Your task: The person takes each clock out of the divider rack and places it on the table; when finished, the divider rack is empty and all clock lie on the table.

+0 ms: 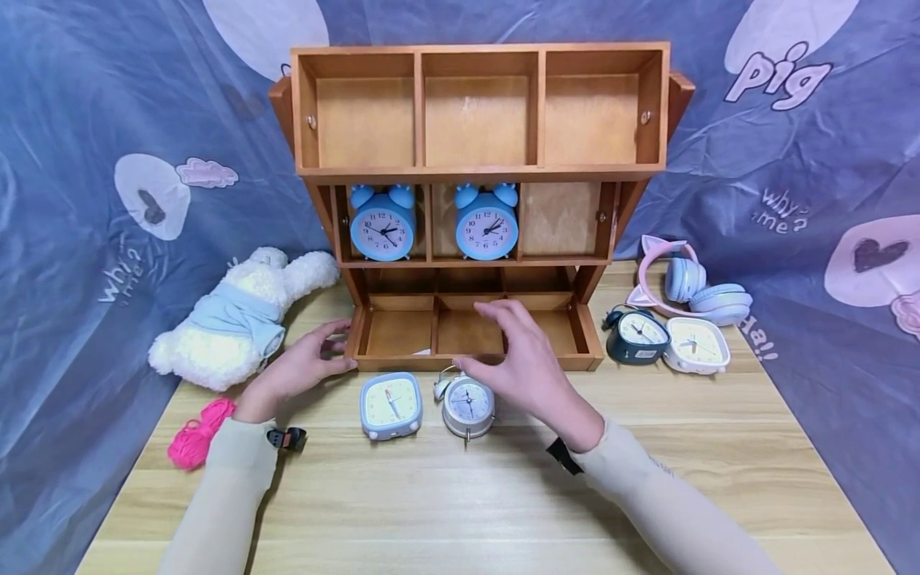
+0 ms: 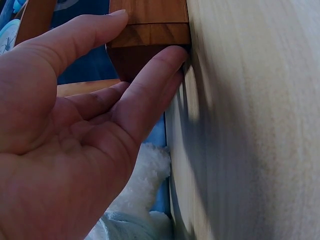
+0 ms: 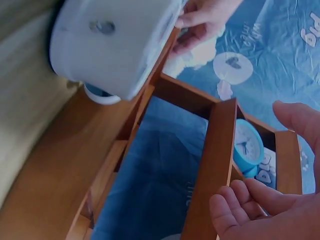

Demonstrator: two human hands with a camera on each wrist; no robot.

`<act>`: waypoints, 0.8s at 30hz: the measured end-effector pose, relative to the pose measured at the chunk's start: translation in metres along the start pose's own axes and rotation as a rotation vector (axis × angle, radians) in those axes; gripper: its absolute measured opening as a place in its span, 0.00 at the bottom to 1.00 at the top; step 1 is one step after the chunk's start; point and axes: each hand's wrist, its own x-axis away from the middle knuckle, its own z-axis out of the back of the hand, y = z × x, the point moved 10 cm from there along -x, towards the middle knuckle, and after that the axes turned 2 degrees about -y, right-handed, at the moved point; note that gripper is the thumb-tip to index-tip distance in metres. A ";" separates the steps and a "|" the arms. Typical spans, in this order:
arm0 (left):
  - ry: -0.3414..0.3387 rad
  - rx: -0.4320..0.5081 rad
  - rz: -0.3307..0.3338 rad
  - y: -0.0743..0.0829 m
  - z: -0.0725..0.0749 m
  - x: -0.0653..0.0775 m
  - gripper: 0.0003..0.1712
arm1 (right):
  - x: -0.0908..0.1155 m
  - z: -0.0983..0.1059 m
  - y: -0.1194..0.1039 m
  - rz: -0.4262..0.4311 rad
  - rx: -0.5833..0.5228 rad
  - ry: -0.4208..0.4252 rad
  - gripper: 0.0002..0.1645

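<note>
My left hand point(image 1: 305, 367) is at the front left corner of the brown wooden shelf point(image 1: 402, 363), thumb at its front and extended fingers along its side. In the left wrist view its fingertips touch the shelf corner point(image 2: 155, 35). My right hand point(image 1: 528, 363) hovers over the bottom tier's front, thumb and fingers spread, holding nothing. Just under its thumb stands a silver twin-bell alarm clock point(image 1: 469, 406). A rounded-square pale blue clock point(image 1: 391, 406) is left of that one. On the middle tier two blue twin-bell clocks point(image 1: 383, 228) occupy the left and middle compartments.
A white plush toy point(image 1: 230, 319) and pink yarn point(image 1: 197, 435) lie on the left. To the right are pink-and-blue cat-ear headphones point(image 1: 690, 283), a dark green clock point(image 1: 636, 335) and a white clock point(image 1: 697, 345). Patterned blue cloth point(image 1: 812, 160) hangs behind the wooden table point(image 1: 402, 511).
</note>
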 end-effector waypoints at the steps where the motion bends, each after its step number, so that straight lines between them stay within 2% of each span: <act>1: 0.000 -0.001 0.000 0.000 0.000 0.000 0.48 | -0.002 0.002 -0.001 0.006 -0.011 0.015 0.49; 9: 0.000 -0.001 -0.005 -0.001 0.000 -0.002 0.48 | -0.018 0.019 -0.008 0.050 -0.068 0.120 0.49; 16: 0.007 -0.010 0.008 -0.004 0.002 -0.003 0.47 | -0.027 0.038 -0.023 0.174 -0.064 0.258 0.50; 24: 0.000 0.002 0.009 -0.005 0.001 -0.003 0.47 | -0.038 0.050 -0.036 0.293 -0.043 0.400 0.48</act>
